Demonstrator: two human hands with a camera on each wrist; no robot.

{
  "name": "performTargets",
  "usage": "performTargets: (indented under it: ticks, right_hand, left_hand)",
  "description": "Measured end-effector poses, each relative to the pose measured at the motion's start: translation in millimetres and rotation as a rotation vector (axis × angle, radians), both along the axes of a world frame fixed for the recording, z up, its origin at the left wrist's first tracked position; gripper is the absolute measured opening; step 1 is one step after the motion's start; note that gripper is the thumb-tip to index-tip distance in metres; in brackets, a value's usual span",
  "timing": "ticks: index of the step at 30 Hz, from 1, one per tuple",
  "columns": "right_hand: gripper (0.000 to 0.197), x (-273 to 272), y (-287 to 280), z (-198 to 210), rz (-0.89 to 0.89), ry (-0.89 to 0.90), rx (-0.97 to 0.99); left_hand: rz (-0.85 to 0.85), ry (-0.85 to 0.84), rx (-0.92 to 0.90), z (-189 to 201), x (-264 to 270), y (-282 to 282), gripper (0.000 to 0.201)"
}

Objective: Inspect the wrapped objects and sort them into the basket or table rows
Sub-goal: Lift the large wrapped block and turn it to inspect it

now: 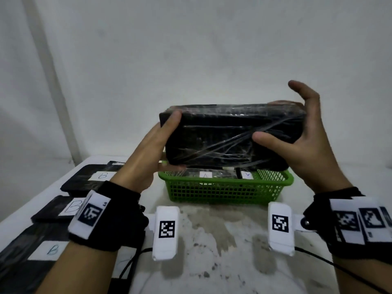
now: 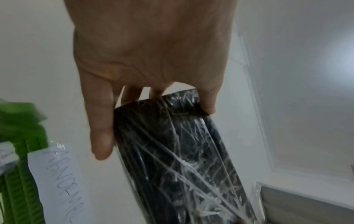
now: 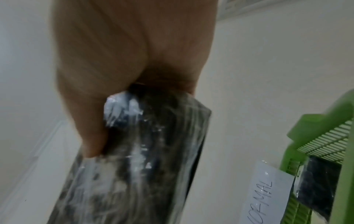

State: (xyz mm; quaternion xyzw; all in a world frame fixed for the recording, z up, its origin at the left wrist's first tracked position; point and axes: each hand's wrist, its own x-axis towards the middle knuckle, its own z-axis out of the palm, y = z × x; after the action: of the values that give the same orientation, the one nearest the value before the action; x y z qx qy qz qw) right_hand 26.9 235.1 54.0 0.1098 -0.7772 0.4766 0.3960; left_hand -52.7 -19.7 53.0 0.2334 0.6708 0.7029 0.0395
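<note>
A black box wrapped in clear film is held up in the air above the green basket, between both hands. My left hand grips its left end, thumb on the near face and fingers underneath. My right hand grips the right end, thumb on the near face, fingers over the top, one finger lifted free. The left wrist view shows the wrapped box pinched between thumb and fingers. In the right wrist view the wrapped box is blurred.
Inside the basket lie wrapped black objects with white labels. Three wrapped black objects labelled B lie in a row along the table's left side. A paper label hangs on the basket's far side. The white table is stained.
</note>
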Motion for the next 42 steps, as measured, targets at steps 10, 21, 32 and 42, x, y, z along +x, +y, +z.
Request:
performTargets:
  ticks: [10,21,32,42]
  right_hand:
    - [0.027,-17,-5,-7,0.114,-0.286,-0.455]
    - [0.037,-16,-11,-8,-0.047,-0.029,-0.263]
    - [0.102,-8,15,-5,0.235,-0.156,-0.168]
    - [0.062,-11,8,-6,0.078,-0.261,-0.273]
  left_hand:
    - [0.062,0.054,0.056,-19,-13,17,0.023]
    - [0.233,0.264,0.017,-25,-13,23,0.049]
    - [-0.059,-0.103,0.296,-22,-21,13,0.068]
    - [0.022,0.117,0.152,-24,-20,17,0.079]
